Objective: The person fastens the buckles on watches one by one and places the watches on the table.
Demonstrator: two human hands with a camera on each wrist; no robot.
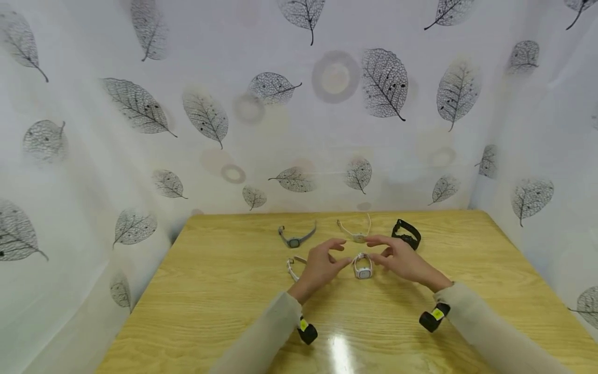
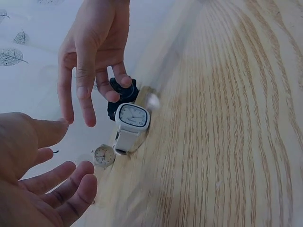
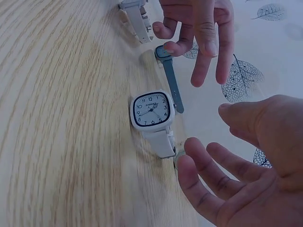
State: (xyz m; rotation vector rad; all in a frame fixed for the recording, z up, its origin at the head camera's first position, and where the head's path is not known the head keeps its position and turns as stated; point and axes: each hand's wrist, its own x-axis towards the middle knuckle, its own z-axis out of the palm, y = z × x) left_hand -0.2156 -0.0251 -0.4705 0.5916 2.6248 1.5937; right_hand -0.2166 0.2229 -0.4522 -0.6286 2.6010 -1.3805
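While the head view took in five watches on the wooden table, only the right wrist view made the white square watch readable, its dial numbered and face up. That watch lay between the two hands, touched by neither. The left hand hovered just left of it, fingers spread and relaxed, holding nothing; the right hand hovered just right of it, equally loose and empty. Behind the white square watch lay a grey watch, a pale round-faced watch and a black watch; another white watch, left of it, was partly hidden by the left hand
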